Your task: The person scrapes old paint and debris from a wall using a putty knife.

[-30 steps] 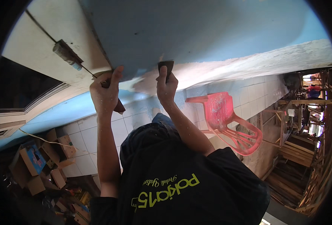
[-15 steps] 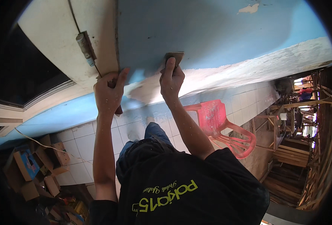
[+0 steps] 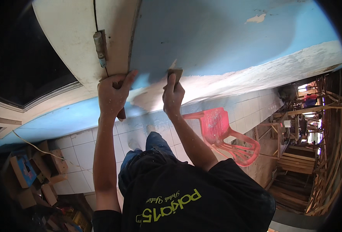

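My right hand [image 3: 172, 96] grips a small flat scraper [image 3: 177, 72], its edge on the blue wall [image 3: 213, 34] just below a small pale scraped mark [image 3: 174, 62]. A broad white, stripped band [image 3: 201, 83] runs along the wall beneath it. My left hand [image 3: 112, 94] is closed round a long brown flat tool [image 3: 121, 115] at the edge of the cream frame [image 3: 70, 42]. Just above that hand, a metal cylindrical fitting [image 3: 100, 48] on a dark rod is fixed to the frame.
A red plastic chair [image 3: 215, 123] stands on white floor tiles [image 3: 78, 150] right of my legs. Cardboard boxes [image 3: 24, 174] and a pale cord [image 3: 39, 144] are at lower left. Timber racks [image 3: 306, 162] line the right side. A dark window [image 3: 28, 58] is at upper left.
My view has shifted, moving the frame rightward in it. My right hand's scraper rose on the wall, then came down, uncovering the pale mark. My left hand keeps its grip.
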Demonstrator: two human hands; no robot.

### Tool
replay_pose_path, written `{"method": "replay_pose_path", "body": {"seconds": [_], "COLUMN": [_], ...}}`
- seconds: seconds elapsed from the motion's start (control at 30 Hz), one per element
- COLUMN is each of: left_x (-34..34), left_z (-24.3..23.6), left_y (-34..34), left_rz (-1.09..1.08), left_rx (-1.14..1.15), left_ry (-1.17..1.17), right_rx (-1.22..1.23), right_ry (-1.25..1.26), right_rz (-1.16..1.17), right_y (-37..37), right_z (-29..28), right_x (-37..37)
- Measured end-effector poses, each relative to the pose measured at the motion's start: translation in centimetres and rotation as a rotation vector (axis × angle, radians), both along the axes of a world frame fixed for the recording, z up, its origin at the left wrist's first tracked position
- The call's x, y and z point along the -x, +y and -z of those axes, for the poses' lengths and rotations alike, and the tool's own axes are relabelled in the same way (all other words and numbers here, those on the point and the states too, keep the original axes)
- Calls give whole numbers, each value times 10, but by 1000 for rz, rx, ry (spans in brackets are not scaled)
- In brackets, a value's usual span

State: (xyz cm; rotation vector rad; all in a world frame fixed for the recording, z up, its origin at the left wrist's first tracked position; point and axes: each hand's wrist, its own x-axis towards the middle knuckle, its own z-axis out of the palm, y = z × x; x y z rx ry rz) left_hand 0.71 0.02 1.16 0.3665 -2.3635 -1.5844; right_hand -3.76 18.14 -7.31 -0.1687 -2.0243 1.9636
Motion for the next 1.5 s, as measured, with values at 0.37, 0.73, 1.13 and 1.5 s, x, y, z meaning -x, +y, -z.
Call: {"method": "replay_pose_path", "body": {"seconds": [0.37, 0.73, 1.13, 1.5], "left_x": [2, -1, 4, 3], "left_z": [-2, 0, 1, 2], "left_y": [-6, -6, -6, -5], "left_rz": [68, 62, 51, 57], "left_rx": [-71, -58, -51, -82], "left_ry": [6, 34, 41, 51], "right_rx": [103, -45, -85, 104], "right_ry": [57, 127, -88, -59], "right_rz": [-28, 42, -5, -33], "right_y": [-3, -2, 0, -7], "right_z": [-24, -21, -22, -52], "right_x": [6, 4, -4, -5]}}
